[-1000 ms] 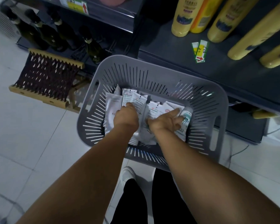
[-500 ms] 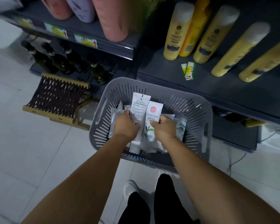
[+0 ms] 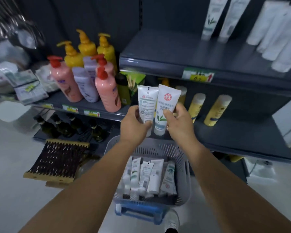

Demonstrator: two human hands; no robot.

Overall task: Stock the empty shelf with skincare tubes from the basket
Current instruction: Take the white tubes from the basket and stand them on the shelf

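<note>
Above the basket, mid-carry: left hand grips one white tube, right hand pinches the tea-leaf tube. Next: raise both to the shelf (bare left part, tubes already standing at its right) and stand them up.

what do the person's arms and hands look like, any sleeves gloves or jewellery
Both forearms are bare for the whole length in view; no sleeve edge shows. The left hand and right hand wear no gloves, and no rings, watch or wristband can be seen. No markings or cables show on either arm.
</note>
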